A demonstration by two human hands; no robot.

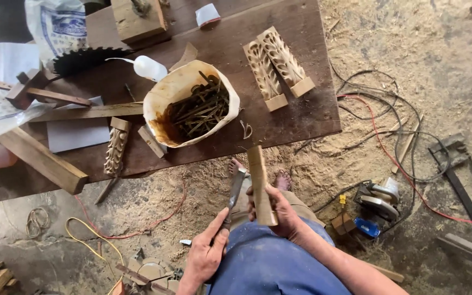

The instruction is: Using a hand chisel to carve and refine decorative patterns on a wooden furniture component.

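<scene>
Right hand (281,212) grips wood strip (260,183); left hand (207,254) holds chisel (234,195) beside it.

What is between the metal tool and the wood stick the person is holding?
Nothing visible. The left hand holds the chisel, whose blade sits right beside the wooden strip gripped in the right hand. Only sawdust-covered floor shows behind them.

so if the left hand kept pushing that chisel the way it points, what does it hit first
Most likely the wooden block held upright in the right hand. The left hand aims the chisel up and slightly right, its tip beside the block's left face; depth is unclear, so contact can't be confirmed.
</scene>
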